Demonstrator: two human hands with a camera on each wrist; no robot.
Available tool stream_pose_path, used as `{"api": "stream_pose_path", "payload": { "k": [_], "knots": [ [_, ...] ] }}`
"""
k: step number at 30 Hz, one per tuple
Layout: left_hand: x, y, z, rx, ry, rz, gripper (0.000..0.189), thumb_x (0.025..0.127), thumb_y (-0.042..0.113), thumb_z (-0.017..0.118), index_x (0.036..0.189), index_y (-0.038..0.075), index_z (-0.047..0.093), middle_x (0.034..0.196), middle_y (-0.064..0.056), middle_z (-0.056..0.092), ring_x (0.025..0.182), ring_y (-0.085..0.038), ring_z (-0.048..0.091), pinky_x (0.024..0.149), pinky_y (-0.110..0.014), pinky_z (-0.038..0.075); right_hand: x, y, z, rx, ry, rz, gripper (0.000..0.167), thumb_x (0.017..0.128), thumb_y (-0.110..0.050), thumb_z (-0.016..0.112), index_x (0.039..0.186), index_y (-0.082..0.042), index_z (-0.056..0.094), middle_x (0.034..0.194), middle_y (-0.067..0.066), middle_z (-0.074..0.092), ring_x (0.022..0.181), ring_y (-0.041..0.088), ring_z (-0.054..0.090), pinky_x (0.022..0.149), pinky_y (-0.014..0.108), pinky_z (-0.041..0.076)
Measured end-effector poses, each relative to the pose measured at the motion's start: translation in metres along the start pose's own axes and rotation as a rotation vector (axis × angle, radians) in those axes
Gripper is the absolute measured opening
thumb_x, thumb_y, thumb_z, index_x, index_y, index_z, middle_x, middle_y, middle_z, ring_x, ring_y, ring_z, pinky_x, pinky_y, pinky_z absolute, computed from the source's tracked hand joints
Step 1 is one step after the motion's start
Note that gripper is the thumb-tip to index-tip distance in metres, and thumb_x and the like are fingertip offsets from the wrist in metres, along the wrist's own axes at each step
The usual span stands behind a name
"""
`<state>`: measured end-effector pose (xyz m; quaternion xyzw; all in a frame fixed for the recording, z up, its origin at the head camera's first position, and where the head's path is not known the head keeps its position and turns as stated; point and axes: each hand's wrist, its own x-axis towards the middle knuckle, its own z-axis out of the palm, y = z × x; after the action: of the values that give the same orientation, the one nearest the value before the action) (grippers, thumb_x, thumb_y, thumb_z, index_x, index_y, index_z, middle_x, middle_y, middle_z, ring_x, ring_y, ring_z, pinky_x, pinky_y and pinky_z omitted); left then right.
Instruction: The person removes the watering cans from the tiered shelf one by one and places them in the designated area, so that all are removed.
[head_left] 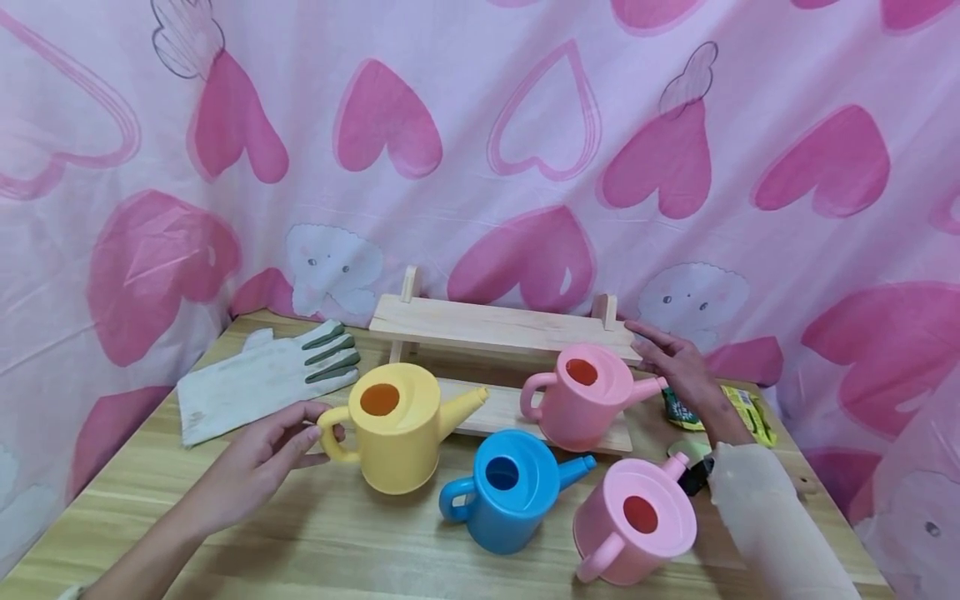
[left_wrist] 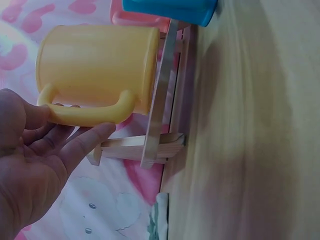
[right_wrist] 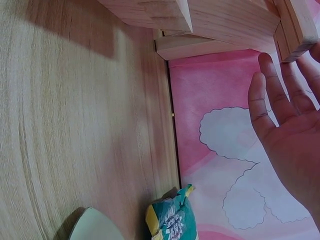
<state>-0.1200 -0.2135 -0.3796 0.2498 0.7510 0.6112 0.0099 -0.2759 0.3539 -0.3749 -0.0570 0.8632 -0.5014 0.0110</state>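
My left hand (head_left: 258, 467) pinches the handle of a yellow watering can (head_left: 401, 442), thumb on one side and fingers on the other. Upright in front of a two-tier wooden shelf (head_left: 495, 321), the can partly covers the lower board; whether its base touches anything I cannot tell. My right hand (head_left: 678, 367) has its fingers extended, fingertips at the right end of the upper board. A pink watering can (head_left: 581, 408) stands at the right of the lower board. Before the shelf are a blue watering can (head_left: 510, 500) and another pink watering can (head_left: 637, 525).
A pair of white and green work gloves (head_left: 262, 387) lies on the table at left. Green and yellow packets (head_left: 750, 412) lie at the right, with a pale green object (right_wrist: 95, 227) and a black item (head_left: 697, 477) nearby. A heart-patterned curtain (head_left: 480, 167) hangs behind.
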Motion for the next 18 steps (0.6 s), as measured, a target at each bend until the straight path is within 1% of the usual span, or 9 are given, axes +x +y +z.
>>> {"api": "stream_pose_path", "payload": {
  "k": [3, 7, 10, 13, 18],
  "knots": [
    [-0.005, -0.004, 0.003, -0.013, -0.003, 0.018, 0.022, 0.108, -0.004, 0.045, 0.126, -0.01, 0.056, 0.111, -0.028, 0.06, 0.106, -0.018, 0.068, 0.084, -0.044, 0.059, 0.001, 0.0, 0.0, 0.001, 0.0, -0.008, 0.059, 0.103, -0.049, 0.059, 0.155, -0.024, 0.048, 0.162, 0.01, 0.038, 0.138, 0.035, 0.045, 0.1, 0.045, 0.053],
    [-0.009, -0.01, 0.006, -0.036, -0.016, 0.009, 0.022, 0.108, -0.005, 0.045, 0.125, -0.014, 0.054, 0.111, -0.03, 0.059, 0.106, -0.019, 0.068, 0.084, -0.045, 0.059, 0.0, 0.001, 0.0, -0.002, -0.002, -0.015, 0.059, 0.103, -0.05, 0.059, 0.156, -0.025, 0.048, 0.162, 0.011, 0.037, 0.139, 0.036, 0.044, 0.099, 0.043, 0.053],
    [-0.012, -0.014, 0.009, -0.043, -0.032, -0.008, 0.022, 0.108, -0.004, 0.045, 0.125, -0.015, 0.053, 0.111, -0.033, 0.059, 0.105, -0.021, 0.068, 0.085, -0.045, 0.058, 0.0, 0.0, 0.0, -0.004, -0.005, -0.013, 0.06, 0.103, -0.05, 0.059, 0.156, -0.025, 0.047, 0.163, 0.011, 0.036, 0.14, 0.037, 0.043, 0.099, 0.042, 0.054],
    [-0.014, -0.017, 0.011, -0.031, -0.044, -0.028, 0.022, 0.108, -0.002, 0.046, 0.126, -0.014, 0.054, 0.112, -0.033, 0.059, 0.105, -0.02, 0.068, 0.085, -0.045, 0.058, 0.0, 0.0, 0.0, 0.004, -0.008, -0.005, 0.061, 0.103, -0.05, 0.059, 0.157, -0.024, 0.046, 0.163, 0.01, 0.035, 0.141, 0.037, 0.042, 0.1, 0.045, 0.052],
    [-0.016, -0.021, 0.014, -0.012, -0.041, -0.07, 0.022, 0.108, -0.001, 0.048, 0.126, -0.011, 0.056, 0.115, -0.031, 0.059, 0.105, -0.021, 0.067, 0.086, -0.043, 0.058, 0.0, 0.0, 0.0, -0.003, -0.007, 0.004, 0.063, 0.103, -0.052, 0.058, 0.157, -0.024, 0.046, 0.163, 0.009, 0.036, 0.141, 0.037, 0.042, 0.101, 0.048, 0.051]
  ]
}}
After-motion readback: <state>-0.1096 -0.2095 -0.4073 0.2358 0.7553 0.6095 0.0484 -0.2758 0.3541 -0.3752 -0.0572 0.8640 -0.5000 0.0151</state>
